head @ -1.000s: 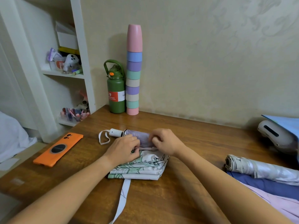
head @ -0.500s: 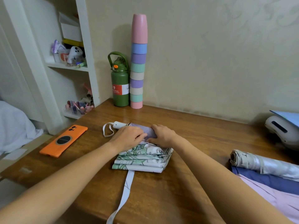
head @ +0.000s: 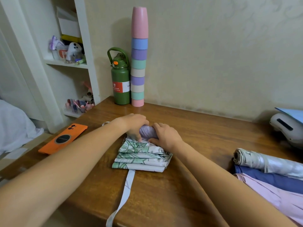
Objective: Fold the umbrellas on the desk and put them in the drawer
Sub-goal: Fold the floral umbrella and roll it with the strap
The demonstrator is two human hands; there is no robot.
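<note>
A folding umbrella [head: 142,157] with white and green leaf-print canopy lies folded in flat pleats at the middle of the wooden desk [head: 205,131]. Its lilac inner roll [head: 147,132] shows between my hands. My left hand [head: 133,124] curls over the roll's left end and covers the white handle. My right hand [head: 165,135] grips the roll's right end, fingers curled on the fabric. The closing strap [head: 124,192] trails off the desk's front edge. A white wrist loop [head: 105,123] pokes out behind my left wrist.
Three more umbrellas, silver [head: 268,162], blue [head: 268,179] and pink [head: 278,199], lie at the right edge. An orange phone [head: 63,138] lies at the left. A green bottle [head: 120,79] and a stack of cups [head: 138,59] stand by the wall. A white device [head: 287,128] sits far right.
Both hands have closed over the lilac roll and moved slightly away from me. My left hand now hides the white handle that showed before.
</note>
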